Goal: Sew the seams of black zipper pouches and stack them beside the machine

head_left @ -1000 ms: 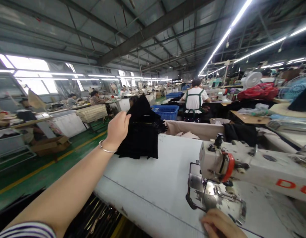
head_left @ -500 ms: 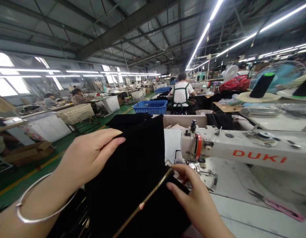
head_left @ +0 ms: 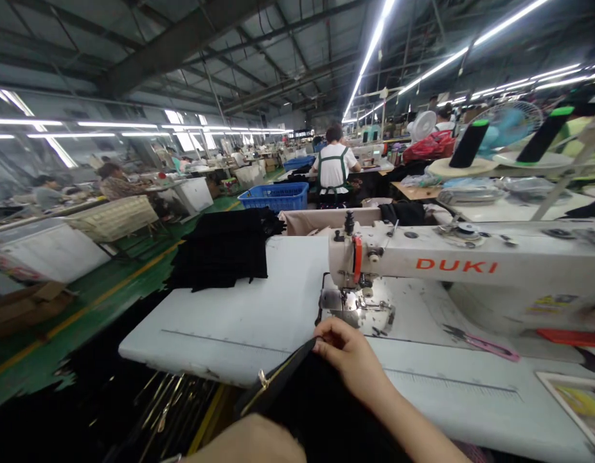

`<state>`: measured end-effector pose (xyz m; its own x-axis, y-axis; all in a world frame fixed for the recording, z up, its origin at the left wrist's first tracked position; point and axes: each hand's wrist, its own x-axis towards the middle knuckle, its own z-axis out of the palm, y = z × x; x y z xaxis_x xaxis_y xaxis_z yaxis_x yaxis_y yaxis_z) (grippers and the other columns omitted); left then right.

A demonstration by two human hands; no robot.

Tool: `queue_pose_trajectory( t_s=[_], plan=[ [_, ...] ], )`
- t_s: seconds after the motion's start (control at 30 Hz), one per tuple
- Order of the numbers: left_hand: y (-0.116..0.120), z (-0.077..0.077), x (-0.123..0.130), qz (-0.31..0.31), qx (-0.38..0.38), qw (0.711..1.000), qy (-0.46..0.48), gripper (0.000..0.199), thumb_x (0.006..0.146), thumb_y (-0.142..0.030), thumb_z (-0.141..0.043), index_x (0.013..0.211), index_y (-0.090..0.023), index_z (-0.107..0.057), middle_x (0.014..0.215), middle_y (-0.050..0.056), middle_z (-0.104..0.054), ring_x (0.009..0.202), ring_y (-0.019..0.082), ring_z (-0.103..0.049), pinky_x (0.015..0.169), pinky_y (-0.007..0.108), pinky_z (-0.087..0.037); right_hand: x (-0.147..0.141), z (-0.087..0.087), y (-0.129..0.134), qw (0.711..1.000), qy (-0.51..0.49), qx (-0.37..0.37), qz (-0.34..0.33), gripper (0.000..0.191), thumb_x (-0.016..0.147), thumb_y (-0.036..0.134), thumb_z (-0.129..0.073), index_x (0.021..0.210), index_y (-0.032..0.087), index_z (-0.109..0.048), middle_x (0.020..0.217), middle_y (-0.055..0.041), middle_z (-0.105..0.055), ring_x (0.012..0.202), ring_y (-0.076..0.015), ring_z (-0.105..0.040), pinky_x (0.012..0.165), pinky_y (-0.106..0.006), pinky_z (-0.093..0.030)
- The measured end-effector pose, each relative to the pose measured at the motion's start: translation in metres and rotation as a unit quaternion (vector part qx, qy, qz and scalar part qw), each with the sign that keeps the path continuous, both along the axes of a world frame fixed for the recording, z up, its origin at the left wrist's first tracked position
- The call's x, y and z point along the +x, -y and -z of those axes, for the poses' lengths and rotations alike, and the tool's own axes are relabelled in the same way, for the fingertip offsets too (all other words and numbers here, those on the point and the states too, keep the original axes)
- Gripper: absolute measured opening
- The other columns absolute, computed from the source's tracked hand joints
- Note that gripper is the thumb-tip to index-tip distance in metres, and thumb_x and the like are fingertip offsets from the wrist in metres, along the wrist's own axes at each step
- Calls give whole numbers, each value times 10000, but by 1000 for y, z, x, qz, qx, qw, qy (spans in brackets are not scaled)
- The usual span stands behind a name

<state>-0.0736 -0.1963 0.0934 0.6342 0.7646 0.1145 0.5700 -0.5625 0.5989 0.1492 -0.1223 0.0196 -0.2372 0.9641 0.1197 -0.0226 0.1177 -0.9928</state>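
Note:
My right hand (head_left: 348, 363) pinches the top corner of a black fabric piece (head_left: 331, 405) between thumb and fingers, just in front of the sewing machine's presser foot area. Along the fabric's left edge runs a gold zipper (head_left: 283, 366) with a metal pull (head_left: 263, 379). Low in the view, my left hand (head_left: 256, 440) shows only its back, close against the fabric; its fingers are hidden. The white sewing machine (head_left: 452, 260) marked DUKI stands on the pale table (head_left: 205, 328). A stack of black fabric pieces (head_left: 225, 251) lies at the table's far left.
Pink-handled thread snips (head_left: 490, 345) lie right of the needle area. More black pieces with gold zippers (head_left: 165, 411) hang below the table's left edge. A blue basket (head_left: 278, 196) and a seated co-worker (head_left: 335, 167) are beyond. Black thread cones (head_left: 471, 143) stand at right.
The black piece has come down from in front of the machine, uncovering the table and stack. My left hand has left its upper edge and dropped to the bottom; my right hand still pinches a corner.

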Motion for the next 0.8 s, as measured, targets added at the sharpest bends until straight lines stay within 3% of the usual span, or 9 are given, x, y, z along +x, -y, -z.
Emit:
queue_pose_trajectory(
  t_s=[0.13,0.23,0.33,0.4,0.53,0.6,0.73,0.8],
  plan=[
    [-25,-2,23,-113,-34,993,15,637,793,-359,-753,1377,-275,-511,1241,83,-642,1198,299,-559,1022,430,-458,8,-17,10,1000,-27,7,5,156,805,321,-676,859,192,-605,760,11,-595,727,-157,-552,684,-271,-425],
    [-40,0,36,-167,-136,975,52,396,756,-252,-743,1143,-246,-660,1069,21,-697,1006,250,-627,911,356,-483,14,-38,22,998,-48,27,9,139,828,274,-667,847,210,-546,825,14,-609,751,-150,-570,709,-274,-442],
    [-52,-3,38,-174,-173,965,91,197,786,-295,-729,945,-185,-689,875,6,-681,849,212,-607,768,297,-464,23,-57,33,995,5,95,-17,164,858,231,-661,829,219,-501,976,5,-617,915,-167,-587,844,-305,-444],
    [-58,-8,33,-153,-204,958,132,274,751,-324,-779,952,-165,-679,874,11,-672,854,213,-598,754,287,-454,31,-66,39,987,92,126,-28,147,852,181,-673,826,218,-533,1006,7,-617,960,-174,-575,870,-309,-428],
    [-61,-20,25,-83,-309,912,258,413,746,-363,-803,1066,-151,-652,984,56,-690,943,241,-618,824,316,-478,40,-69,46,973,198,118,2,171,844,99,-667,803,219,-553,871,30,-619,818,-157,-569,755,-285,-424],
    [-58,-24,24,-91,-300,910,271,360,792,-368,-771,1061,-151,-671,996,67,-689,949,237,-618,838,317,-477,42,-69,49,972,198,130,1,192,831,85,-679,792,218,-547,910,29,-624,837,-155,-576,766,-282,-427],
    [-49,-27,27,-117,-176,952,223,222,850,-339,-726,997,-172,-730,976,54,-660,941,206,-599,837,279,-450,42,-69,56,967,187,171,5,187,845,84,-653,802,224,-536,1000,35,-622,900,-145,-584,798,-274,-426],
    [-46,-27,27,-121,-173,946,248,226,844,-326,-735,1027,-195,-728,948,36,-648,911,186,-592,817,259,-450,42,-71,58,965,197,175,16,157,876,115,-625,806,229,-541,958,40,-626,868,-140,-585,772,-271,-426]
  ],
)
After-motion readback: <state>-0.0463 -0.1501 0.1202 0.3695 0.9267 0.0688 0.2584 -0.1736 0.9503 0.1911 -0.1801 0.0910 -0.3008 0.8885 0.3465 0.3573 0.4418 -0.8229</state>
